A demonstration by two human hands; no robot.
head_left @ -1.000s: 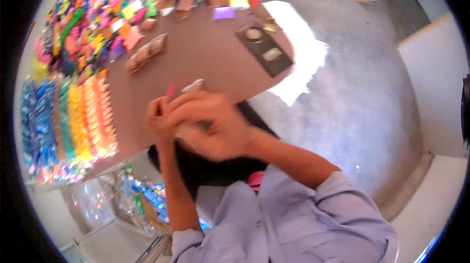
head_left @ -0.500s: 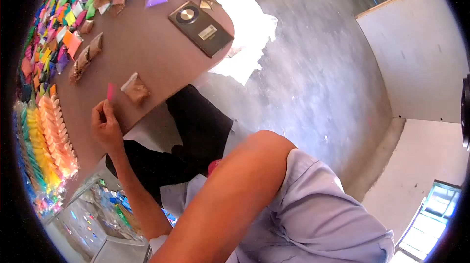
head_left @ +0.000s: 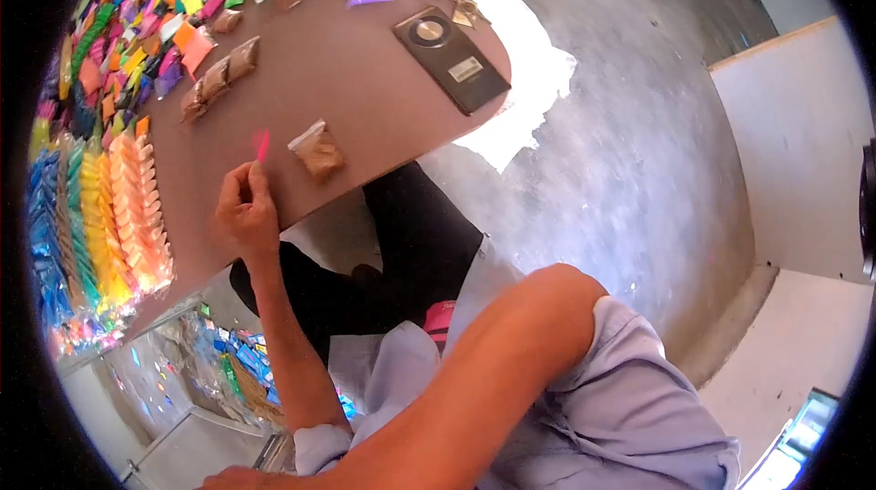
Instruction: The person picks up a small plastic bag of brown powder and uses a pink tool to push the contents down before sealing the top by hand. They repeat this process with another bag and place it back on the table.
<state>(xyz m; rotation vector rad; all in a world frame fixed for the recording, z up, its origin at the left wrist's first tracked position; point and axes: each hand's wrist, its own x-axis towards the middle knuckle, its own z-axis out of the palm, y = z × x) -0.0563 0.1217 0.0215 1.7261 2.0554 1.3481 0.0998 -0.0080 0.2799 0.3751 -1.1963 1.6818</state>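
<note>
My left hand (head_left: 248, 207) is over the near part of the brown table (head_left: 301, 70), thumb and forefinger closed on a narrow pink strip (head_left: 263, 145) that sticks up from the fingertips, slightly blurred. Just right of it lies a clear bag with brown contents (head_left: 318, 152), apart from the fingers. My right arm crosses in front of my body to the lower left. Only the back of my right hand (head_left: 239, 479) shows at the bottom edge; its fingers are hidden. Beyond the left hand, a row of brown packets (head_left: 217, 81) lies on the table.
A flat black device with a round silver disc (head_left: 453, 59) lies near the table's right end. Many small coloured packets (head_left: 155, 20) cover the far left. Orange, yellow, green and blue packets (head_left: 114, 216) stand in overlapping rows at left. White sheeting (head_left: 525, 61) is on the floor.
The view has turned, so the table and things on it appear further right. My left hand still grips the pink strip beside the bag. Part of my right hand now shows at the bottom edge.
</note>
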